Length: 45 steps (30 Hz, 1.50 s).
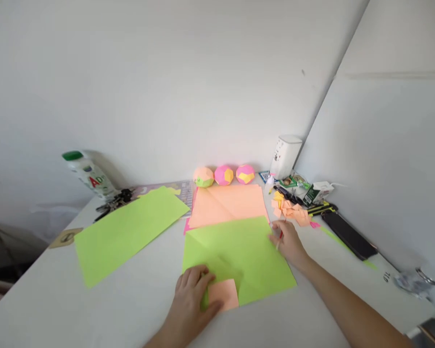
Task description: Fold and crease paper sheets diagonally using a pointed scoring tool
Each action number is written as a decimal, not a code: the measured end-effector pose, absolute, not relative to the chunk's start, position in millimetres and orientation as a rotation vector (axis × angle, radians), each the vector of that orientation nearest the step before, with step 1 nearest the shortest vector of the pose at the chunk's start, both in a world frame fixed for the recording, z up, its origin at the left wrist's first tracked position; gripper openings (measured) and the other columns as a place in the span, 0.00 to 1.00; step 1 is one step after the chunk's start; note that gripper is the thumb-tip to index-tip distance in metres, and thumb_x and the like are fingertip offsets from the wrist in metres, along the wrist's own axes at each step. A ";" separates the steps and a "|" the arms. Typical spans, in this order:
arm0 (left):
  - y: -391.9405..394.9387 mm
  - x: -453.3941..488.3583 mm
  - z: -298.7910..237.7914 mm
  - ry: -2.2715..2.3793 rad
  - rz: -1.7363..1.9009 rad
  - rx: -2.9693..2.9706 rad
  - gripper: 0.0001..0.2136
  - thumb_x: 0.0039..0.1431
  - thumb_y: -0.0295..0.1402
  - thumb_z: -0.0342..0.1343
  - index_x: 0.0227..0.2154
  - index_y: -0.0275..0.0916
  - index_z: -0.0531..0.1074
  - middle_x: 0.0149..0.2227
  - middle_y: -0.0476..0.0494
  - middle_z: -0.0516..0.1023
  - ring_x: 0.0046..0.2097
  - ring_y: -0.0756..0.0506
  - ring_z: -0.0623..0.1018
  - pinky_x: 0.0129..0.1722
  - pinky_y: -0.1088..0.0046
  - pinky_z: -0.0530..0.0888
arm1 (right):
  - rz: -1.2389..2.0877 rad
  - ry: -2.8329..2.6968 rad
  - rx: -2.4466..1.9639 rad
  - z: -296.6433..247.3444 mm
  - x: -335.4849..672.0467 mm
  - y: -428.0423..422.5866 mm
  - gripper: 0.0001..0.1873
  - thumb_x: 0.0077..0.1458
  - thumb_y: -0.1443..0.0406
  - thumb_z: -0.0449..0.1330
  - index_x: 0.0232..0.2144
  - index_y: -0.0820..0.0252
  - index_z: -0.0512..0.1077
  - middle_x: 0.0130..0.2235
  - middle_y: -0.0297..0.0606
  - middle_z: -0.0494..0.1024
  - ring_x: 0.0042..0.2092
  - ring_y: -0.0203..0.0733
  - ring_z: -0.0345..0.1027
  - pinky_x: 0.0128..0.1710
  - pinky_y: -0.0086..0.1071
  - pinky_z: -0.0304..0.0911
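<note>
My left hand (pixel 193 299) lies at the front left of a lime green paper sheet (pixel 246 251), fingers and thumb apart. Its thumb rests on a small peach paper square (pixel 225 295) that lies on the sheet's near edge. At the sheet's right edge, my right hand (pixel 288 240) is closed round a thin red pencil (pixel 281 235), mostly hidden by the fingers. Behind the green sheet is a large peach sheet (pixel 232 203), with a pink edge showing under it.
Three paper balls (pixel 224 175) stand along the wall. Another green sheet (pixel 130 237) lies left, near a white bottle (pixel 90 176) and keys (pixel 121 197). On the right are small peach paper pieces (pixel 292 211), a black case (pixel 348 237), a white box (pixel 285 155) and a glass jar (pixel 415 282).
</note>
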<state>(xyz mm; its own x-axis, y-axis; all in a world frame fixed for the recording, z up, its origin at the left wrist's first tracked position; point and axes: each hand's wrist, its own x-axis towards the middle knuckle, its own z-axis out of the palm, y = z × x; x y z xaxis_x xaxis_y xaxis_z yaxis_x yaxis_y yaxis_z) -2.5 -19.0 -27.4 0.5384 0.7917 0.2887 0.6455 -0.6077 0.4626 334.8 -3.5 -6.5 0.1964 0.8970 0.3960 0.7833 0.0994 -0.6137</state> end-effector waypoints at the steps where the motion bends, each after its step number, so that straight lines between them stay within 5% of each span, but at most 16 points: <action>1: -18.1 -2.5 -29.1 1.178 0.684 2.479 0.15 0.47 0.34 0.60 0.41 0.43 0.71 0.44 0.42 0.69 0.46 0.38 0.69 0.44 0.58 0.70 | 0.172 -1.622 -1.683 -7.8 334.4 -4.1 0.12 0.41 0.66 0.61 0.33 0.58 0.69 0.34 0.39 0.73 0.40 0.48 0.65 0.41 0.41 0.62; 8: -8.0 -3.6 -38.9 1.057 0.682 2.521 0.14 0.42 0.32 0.63 0.35 0.43 0.71 0.42 0.42 0.70 0.44 0.39 0.70 0.41 0.63 0.70 | 0.115 -1.742 -1.674 -17.3 335.1 -5.6 0.21 0.39 0.70 0.60 0.41 0.60 0.69 0.35 0.39 0.74 0.40 0.47 0.68 0.40 0.41 0.66; 13: -8.4 0.0 -39.2 0.982 0.819 2.527 0.05 0.49 0.32 0.59 0.28 0.40 0.68 0.38 0.44 0.71 0.40 0.42 0.71 0.38 0.66 0.68 | 0.063 -1.799 -1.667 -12.2 331.7 -10.2 0.14 0.46 0.69 0.58 0.38 0.59 0.70 0.40 0.44 0.75 0.50 0.54 0.65 0.48 0.48 0.63; 17: -8.7 5.4 -38.5 0.966 1.000 2.373 0.07 0.56 0.33 0.53 0.24 0.40 0.64 0.32 0.45 0.70 0.36 0.45 0.71 0.35 0.69 0.68 | -0.011 -2.126 -1.472 2.6 320.2 -23.8 0.12 0.56 0.61 0.56 0.42 0.56 0.71 0.49 0.44 0.74 0.60 0.54 0.55 0.54 0.48 0.60; 21: -5.4 5.1 -28.7 1.073 1.144 1.986 0.12 0.61 0.39 0.49 0.24 0.40 0.62 0.31 0.45 0.68 0.34 0.46 0.70 0.35 0.70 0.69 | 0.015 -2.534 -0.928 -2.4 298.8 -33.4 0.21 0.52 0.49 0.59 0.44 0.54 0.71 0.54 0.42 0.72 0.63 0.54 0.52 0.59 0.47 0.56; 25: -1.4 0.8 -16.1 1.188 1.215 1.618 0.15 0.61 0.46 0.48 0.27 0.40 0.63 0.31 0.46 0.68 0.35 0.46 0.70 0.34 0.71 0.70 | -0.011 -2.662 -0.713 -24.0 282.5 -32.0 0.13 0.58 0.55 0.56 0.42 0.53 0.72 0.54 0.39 0.73 0.56 0.46 0.65 0.57 0.37 0.59; 34: -8.0 6.6 -18.6 1.210 1.242 1.669 0.19 0.62 0.50 0.43 0.26 0.40 0.62 0.32 0.46 0.67 0.34 0.47 0.70 0.35 0.71 0.70 | 0.188 -2.435 -1.137 -15.0 303.4 -28.6 0.19 0.56 0.64 0.56 0.50 0.55 0.70 0.56 0.45 0.69 0.61 0.50 0.58 0.56 0.43 0.61; 40: -7.0 5.0 -20.2 1.229 1.181 1.641 0.21 0.61 0.54 0.42 0.26 0.40 0.61 0.29 0.47 0.66 0.29 0.49 0.68 0.26 0.75 0.66 | 0.022 -2.176 -1.285 2.7 302.3 -27.5 0.12 0.58 0.68 0.51 0.38 0.52 0.74 0.41 0.41 0.77 0.44 0.46 0.69 0.43 0.41 0.68; 45: -9.8 5.0 -23.9 1.229 1.110 1.612 0.21 0.61 0.53 0.43 0.24 0.39 0.60 0.22 0.53 0.60 0.23 0.52 0.61 0.23 0.77 0.60 | 0.200 -2.250 -1.236 16.5 284.9 -40.4 0.15 0.59 0.66 0.52 0.23 0.54 0.72 0.23 0.36 0.70 0.27 0.39 0.64 0.28 0.31 0.63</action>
<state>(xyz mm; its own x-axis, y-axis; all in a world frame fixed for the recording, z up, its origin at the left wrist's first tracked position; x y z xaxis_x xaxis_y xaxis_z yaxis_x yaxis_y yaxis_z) 5.0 -9.8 -23.9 0.1401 0.9758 0.1680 0.2668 -0.2006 0.9427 284.9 -40.4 16.5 -0.4189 0.8149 0.4005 0.7313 0.5643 -0.3832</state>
